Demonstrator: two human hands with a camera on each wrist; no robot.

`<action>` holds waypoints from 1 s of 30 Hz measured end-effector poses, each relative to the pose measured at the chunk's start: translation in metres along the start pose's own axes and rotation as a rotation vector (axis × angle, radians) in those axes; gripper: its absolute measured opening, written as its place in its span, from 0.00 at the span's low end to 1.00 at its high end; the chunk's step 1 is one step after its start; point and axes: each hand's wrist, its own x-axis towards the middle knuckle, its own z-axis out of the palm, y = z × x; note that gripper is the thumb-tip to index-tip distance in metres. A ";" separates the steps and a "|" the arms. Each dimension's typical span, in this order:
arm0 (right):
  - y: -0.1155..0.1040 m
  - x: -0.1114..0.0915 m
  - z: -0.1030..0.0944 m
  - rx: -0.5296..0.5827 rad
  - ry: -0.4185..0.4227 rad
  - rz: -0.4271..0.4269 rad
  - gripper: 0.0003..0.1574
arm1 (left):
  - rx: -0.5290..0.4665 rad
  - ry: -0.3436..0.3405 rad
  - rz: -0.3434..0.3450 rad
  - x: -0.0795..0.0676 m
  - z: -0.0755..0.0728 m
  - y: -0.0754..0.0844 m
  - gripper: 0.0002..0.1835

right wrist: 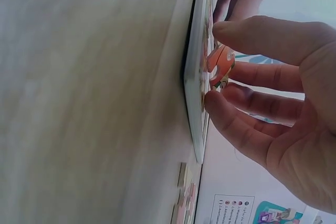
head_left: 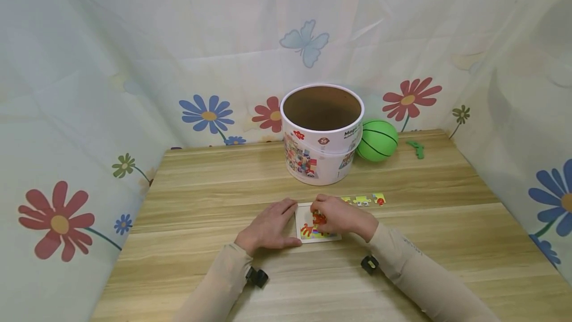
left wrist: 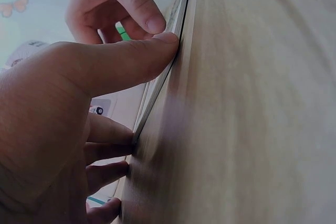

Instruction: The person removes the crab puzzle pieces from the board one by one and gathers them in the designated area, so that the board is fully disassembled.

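A small square puzzle tray (head_left: 306, 210) with a pale rim lies on the wooden table, with red, yellow and green puzzle pieces along its near part. My left hand (head_left: 272, 226) rests at the tray's left side, thumb by the near corner and fingertips by the far one. In the left wrist view, the thumb (left wrist: 139, 59) touches the tray's edge. My right hand (head_left: 341, 216) is over the tray and pinches an orange-red puzzle piece (right wrist: 223, 64), tilted above the surface. The fingers hide part of the tray's right side.
Several loose puzzle pieces (head_left: 362, 201) lie in a row beyond the tray, to the right. Behind stands a white bucket (head_left: 313, 163) with a handle. Beside it are a green ball (head_left: 378, 141) and a small green toy gun (head_left: 417, 149). Flowered curtain (head_left: 210, 63) surrounds the table.
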 end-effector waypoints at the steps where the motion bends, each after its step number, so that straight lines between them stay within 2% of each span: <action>1: 0.000 0.000 0.000 0.003 -0.001 -0.001 0.23 | 0.000 0.001 0.001 0.000 0.000 0.000 0.54; 15: 0.006 -0.004 -0.002 0.035 0.049 -0.070 0.24 | -0.002 0.018 -0.002 -0.001 0.001 0.001 0.54; 30: 0.017 -0.009 -0.008 0.025 0.063 -0.011 0.29 | -0.001 0.006 -0.010 0.000 0.002 0.001 0.55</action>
